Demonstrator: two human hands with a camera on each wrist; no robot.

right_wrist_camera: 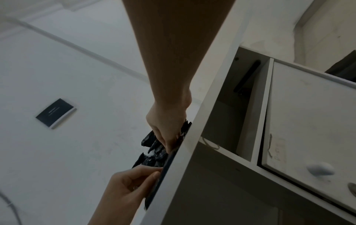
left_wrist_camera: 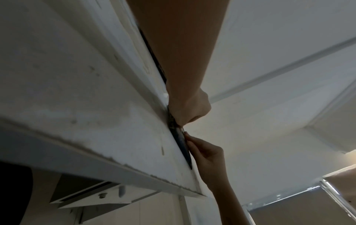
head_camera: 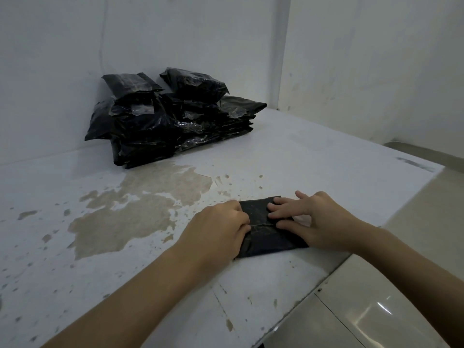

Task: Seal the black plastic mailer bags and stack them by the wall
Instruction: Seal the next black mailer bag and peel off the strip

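A black mailer bag [head_camera: 261,227] lies flat near the front edge of the white worktop [head_camera: 301,156]. The left hand [head_camera: 221,228] pinches its left end; the right hand [head_camera: 308,219] presses it with straight fingers. Sealed bags [head_camera: 173,116] are stacked by the wall [head_camera: 62,59]. No writing on them is readable.

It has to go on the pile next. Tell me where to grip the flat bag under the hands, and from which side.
Grip the bag by its two short ends, left hand from the left, right hand from the right. It lies flat with the fold seam across the middle, so end grips probably keep the flap shut.
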